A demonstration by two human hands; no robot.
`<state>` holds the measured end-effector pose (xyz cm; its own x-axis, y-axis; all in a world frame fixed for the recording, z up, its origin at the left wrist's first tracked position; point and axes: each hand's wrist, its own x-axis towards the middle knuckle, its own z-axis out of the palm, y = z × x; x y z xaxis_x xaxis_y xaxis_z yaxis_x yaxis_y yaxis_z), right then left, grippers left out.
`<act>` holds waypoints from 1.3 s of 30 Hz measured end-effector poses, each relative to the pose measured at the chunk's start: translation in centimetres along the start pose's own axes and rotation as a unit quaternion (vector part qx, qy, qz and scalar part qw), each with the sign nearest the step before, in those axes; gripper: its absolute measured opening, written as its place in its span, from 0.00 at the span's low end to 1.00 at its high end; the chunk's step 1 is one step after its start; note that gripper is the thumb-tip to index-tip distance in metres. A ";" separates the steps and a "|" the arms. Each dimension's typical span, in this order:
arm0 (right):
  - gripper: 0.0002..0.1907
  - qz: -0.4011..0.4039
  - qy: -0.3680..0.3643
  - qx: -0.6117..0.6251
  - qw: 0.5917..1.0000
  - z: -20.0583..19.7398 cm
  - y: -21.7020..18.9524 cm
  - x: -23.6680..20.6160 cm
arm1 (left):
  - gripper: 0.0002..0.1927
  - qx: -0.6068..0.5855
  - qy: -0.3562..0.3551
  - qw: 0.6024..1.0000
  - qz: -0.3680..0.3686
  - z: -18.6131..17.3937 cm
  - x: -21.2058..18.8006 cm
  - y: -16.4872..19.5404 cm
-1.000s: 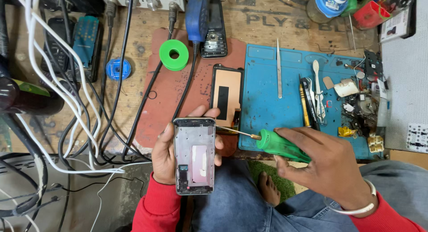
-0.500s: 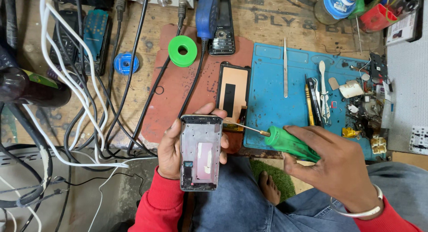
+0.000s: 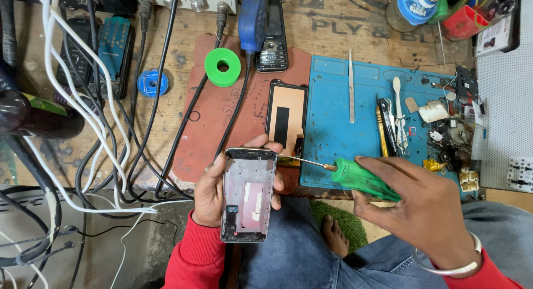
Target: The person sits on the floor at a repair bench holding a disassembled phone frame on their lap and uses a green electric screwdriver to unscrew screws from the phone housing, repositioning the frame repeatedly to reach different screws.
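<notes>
Opened phone frame (image 3: 248, 194) is held over the lap, just off the near bench edge, bare inner side up, pink patch and small parts exposed. Judged light and stiff but fragile inside; best gripped by the metal side rails, not the inner face. Left hand (image 3: 214, 192) is clamped on it: thumb on the left rail, fingers (image 3: 261, 142) wrapped over the top edge and right side. Right hand (image 3: 430, 211) is closed tight round the green handle of a screwdriver (image 3: 355, 177); the thin shaft is laid level, tip at the frame's top right corner; contact cannot be confirmed. Handle looks smooth plastic, judged slippery. Beyond the tip, a detached screen panel (image 3: 286, 121) is laid face down, straddling the red mat (image 3: 211, 128) and the blue repair mat (image 3: 333, 133). On the blue mat: tweezers (image 3: 351, 86), further tools, loose small parts at right. Further back: green solder spool (image 3: 223, 67), keypad phone (image 3: 275, 36), cables at left.
</notes>
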<state>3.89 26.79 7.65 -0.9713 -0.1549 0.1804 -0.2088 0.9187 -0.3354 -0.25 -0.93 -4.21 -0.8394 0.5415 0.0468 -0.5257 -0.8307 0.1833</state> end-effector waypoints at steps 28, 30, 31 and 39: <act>0.26 -0.012 0.005 -0.015 1.000 0.2 -0.4 0.1 | 0.37 -0.005 -0.019 0.999 -0.042 -0.4 -0.2 0.0; 0.27 -0.009 -0.004 -0.005 1.000 0.1 -0.4 0.0 | 0.37 -0.011 -0.018 0.999 -0.048 -0.4 -0.2 -0.1; 0.27 -0.008 -0.006 -0.008 1.000 0.1 -0.4 0.1 | 0.36 -0.010 -0.019 0.999 -0.048 -0.4 -0.1 -0.1; 0.27 -0.018 0.000 -0.003 1.000 0.3 -0.7 0.2 | 0.36 -0.013 -0.015 0.999 -0.046 -0.3 -0.1 -0.1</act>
<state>3.82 25.99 7.68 -0.9630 -0.1884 0.1926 -0.2436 0.9143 -0.3237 -0.16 -0.93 -4.51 -0.7832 0.6187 0.0612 -0.6037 -0.7804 0.1629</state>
